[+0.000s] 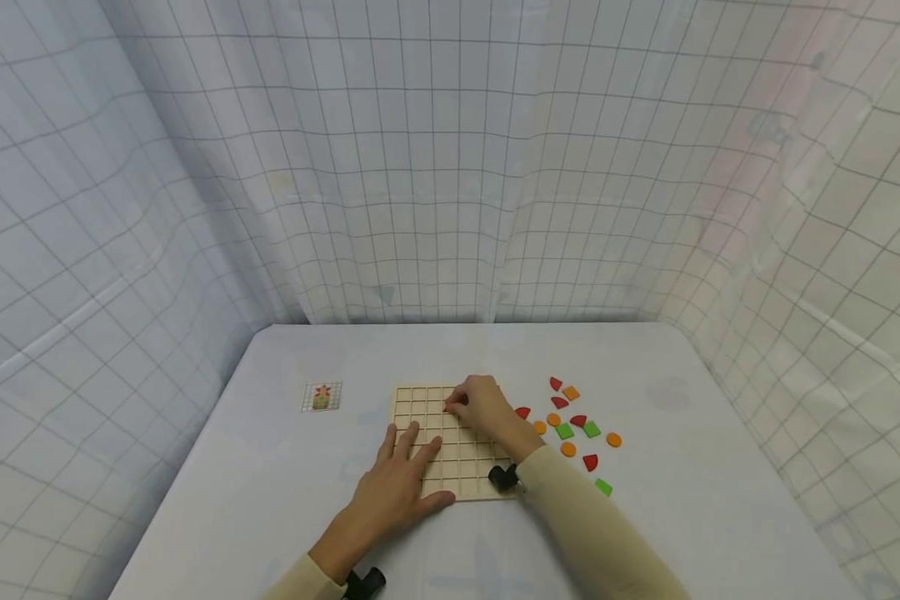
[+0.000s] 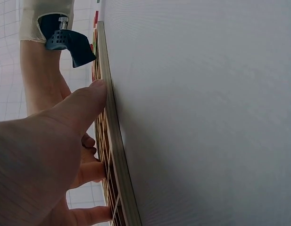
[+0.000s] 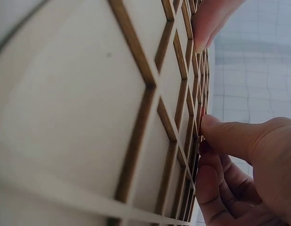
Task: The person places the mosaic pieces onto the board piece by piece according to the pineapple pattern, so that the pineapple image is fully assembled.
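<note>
A pale wooden grid board with square compartments lies flat on the table. My left hand rests on its near left part, fingers spread; in the left wrist view the thumb lies against the board's edge. Over the far part of the board, my right hand pinches a small red piece between thumb and fingertips, right at a compartment. The right wrist view shows the red piece at the thumb tip, partly hidden by the fingers.
Right of the board lie several flat pieces: red quarter-circles, orange discs, green squares and an orange square. A small card with a coloured grid picture lies at the left. White gridded curtains surround the table.
</note>
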The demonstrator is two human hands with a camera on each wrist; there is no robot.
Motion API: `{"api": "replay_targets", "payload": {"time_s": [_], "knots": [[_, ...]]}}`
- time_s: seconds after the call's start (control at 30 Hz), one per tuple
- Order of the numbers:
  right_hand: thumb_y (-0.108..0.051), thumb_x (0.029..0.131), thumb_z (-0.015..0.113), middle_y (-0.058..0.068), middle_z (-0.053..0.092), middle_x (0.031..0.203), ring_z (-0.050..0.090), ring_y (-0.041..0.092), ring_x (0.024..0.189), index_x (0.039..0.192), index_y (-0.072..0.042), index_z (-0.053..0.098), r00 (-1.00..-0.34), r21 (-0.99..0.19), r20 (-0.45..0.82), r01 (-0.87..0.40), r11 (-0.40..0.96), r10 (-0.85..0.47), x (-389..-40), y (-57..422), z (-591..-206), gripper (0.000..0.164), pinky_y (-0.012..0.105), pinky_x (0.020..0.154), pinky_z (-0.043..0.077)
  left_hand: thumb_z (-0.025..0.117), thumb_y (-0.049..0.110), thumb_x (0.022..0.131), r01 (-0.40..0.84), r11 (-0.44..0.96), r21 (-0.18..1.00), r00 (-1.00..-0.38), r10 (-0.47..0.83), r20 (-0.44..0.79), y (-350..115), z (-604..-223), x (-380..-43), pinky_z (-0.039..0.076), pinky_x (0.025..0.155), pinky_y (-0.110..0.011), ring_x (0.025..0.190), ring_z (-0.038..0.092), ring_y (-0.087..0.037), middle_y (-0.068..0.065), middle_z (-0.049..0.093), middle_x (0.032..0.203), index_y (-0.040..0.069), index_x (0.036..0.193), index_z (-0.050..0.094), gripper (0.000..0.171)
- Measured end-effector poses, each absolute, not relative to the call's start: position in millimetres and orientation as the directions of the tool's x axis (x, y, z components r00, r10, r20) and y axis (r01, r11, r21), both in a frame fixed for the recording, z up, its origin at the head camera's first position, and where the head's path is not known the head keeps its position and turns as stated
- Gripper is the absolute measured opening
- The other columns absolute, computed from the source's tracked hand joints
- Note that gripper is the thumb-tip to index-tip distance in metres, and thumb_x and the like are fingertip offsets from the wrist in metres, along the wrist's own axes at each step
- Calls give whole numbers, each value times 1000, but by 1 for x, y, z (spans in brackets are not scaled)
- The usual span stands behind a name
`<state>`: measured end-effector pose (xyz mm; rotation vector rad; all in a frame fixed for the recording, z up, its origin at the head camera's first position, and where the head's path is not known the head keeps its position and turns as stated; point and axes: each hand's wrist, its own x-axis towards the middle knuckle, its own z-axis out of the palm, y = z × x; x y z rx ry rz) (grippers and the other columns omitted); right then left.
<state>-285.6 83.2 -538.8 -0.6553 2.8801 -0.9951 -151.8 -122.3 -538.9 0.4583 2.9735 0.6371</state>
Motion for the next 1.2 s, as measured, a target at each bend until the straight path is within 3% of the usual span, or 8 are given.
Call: {"api": "replay_targets", "payload": {"time_s": [0.5,0.77,1.07,1.2], "knots": [[-12,105,88,2,84,103,73,11,92,102,-14,94,-916,-549,119,-382,743,-383,-274,104,-530,7,33,84,65,91,65,96,301,859,414,-942,335,-11,-131,-535,-151,64,96,-82,173,30,-66,-27,41,186,19,171,61,93],[-12,104,89,3,82,98,74,11,88,103,-7,93,-924,-529,164,-378,760,-346,-274,129,-528,7,32,82,66,92,65,96,324,847,421,-933,359,-4,-137,-539,-152,64,99,-81,173,31,-65,-26,40,187,17,170,61,94],[-12,106,88,4,81,105,71,14,92,111,-9,93,-952,-558,129,-301,773,-277,-274,162,-524,8,32,82,64,93,61,95,335,842,423,-931,365,12,-139,-538,-149,65,96,-81,172,34,-65,-25,42,185,15,169,62,92],[-8,106,86,10,82,111,76,19,96,115,-4,91,-949,-557,142,-311,770,-281,-276,183,-523,12,32,81,65,94,60,96,336,839,427,-929,369,7,-141,-538,-151,64,98,-81,173,34,-63,-24,42,186,15,170,61,92]]}}
